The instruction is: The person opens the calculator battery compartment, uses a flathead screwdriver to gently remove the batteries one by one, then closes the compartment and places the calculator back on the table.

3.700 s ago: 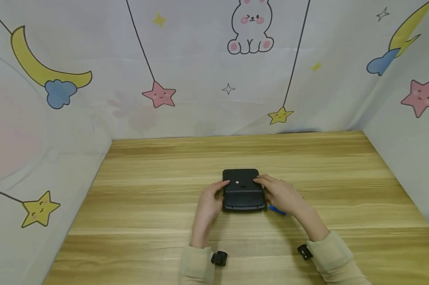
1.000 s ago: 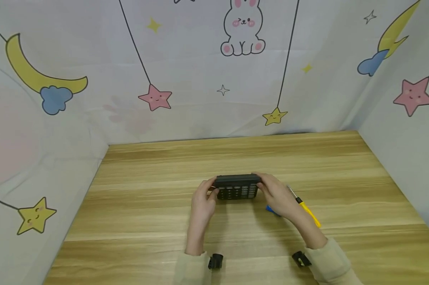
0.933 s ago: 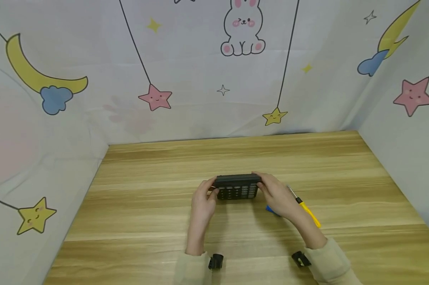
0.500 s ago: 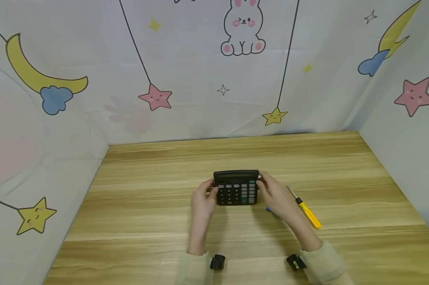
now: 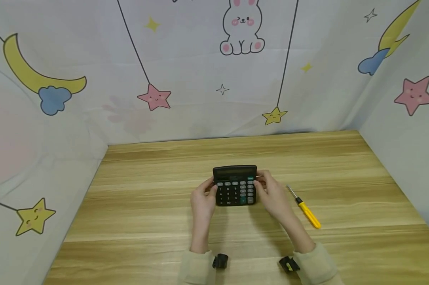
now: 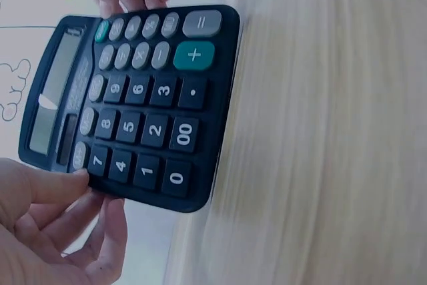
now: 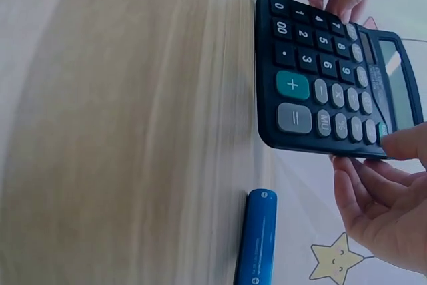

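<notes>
A black calculator [image 5: 235, 186] is held up on edge in the middle of the table, its keys and blank display facing the head camera. My left hand [image 5: 203, 201] pinches its left side, the thumb on the front and the fingers behind. On the opposite side my right hand [image 5: 273, 196] grips it the same way, thumb near the upper keys. White digits and two green keys stand out on the calculator [image 6: 141, 108] in the left wrist view. A blue battery [image 7: 258, 238] lies on the table by the right hand, which hides it from the head view.
To the right of the right hand lies a screwdriver [image 5: 308, 213] with a yellow handle, its tip pointing away. The wood-grain table [image 5: 147, 206] is bordered by a white cloth [image 5: 193, 63] with cartoon prints at the back and sides.
The calculator lay with its back upward under both hands; it has been raised and turned so its keys and display face the head camera. The right hand has shifted slightly left.
</notes>
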The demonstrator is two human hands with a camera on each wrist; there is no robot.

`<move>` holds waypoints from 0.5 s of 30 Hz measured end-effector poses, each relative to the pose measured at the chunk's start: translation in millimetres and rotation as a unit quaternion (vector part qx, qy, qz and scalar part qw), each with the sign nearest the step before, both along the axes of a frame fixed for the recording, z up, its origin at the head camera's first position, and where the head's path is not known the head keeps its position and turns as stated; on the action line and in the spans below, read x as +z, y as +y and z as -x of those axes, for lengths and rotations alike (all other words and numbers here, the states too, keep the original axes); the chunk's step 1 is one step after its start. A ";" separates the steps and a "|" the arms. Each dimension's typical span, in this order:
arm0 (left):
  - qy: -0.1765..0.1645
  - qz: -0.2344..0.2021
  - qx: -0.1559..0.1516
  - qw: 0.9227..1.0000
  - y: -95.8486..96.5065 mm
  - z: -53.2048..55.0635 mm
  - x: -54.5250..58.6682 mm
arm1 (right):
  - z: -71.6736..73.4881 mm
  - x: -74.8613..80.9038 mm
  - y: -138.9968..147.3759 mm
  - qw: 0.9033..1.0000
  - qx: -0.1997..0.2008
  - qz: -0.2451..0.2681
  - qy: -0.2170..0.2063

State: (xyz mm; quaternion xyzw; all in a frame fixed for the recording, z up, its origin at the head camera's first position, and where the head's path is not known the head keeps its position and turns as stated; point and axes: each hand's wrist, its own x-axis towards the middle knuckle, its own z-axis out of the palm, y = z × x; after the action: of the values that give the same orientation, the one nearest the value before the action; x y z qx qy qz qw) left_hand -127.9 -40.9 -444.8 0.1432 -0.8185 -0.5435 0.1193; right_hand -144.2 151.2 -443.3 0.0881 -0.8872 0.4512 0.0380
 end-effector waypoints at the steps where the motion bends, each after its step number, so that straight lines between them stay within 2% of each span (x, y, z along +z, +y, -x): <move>1: 0.000 -0.002 0.000 1.000 0.9 0.0 0.2 | 0.0 0.5 -0.6 1.000 0.001 0.000 -0.009; 8: -0.002 0.017 -0.026 1.000 5.0 -0.2 1.3 | -2.7 2.9 -4.1 0.998 0.010 -0.013 -0.065; 15: -0.021 0.031 -0.062 0.997 6.4 0.2 0.8 | -5.9 3.4 -7.4 0.998 0.031 -0.007 -0.059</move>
State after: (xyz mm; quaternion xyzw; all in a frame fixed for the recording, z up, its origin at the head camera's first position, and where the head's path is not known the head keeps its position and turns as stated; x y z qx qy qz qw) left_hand -128.0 -34.5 -444.0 0.0999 -0.8446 -0.5209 0.0730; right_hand -138.2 143.8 -439.9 0.0890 -0.8881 0.4500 -0.0290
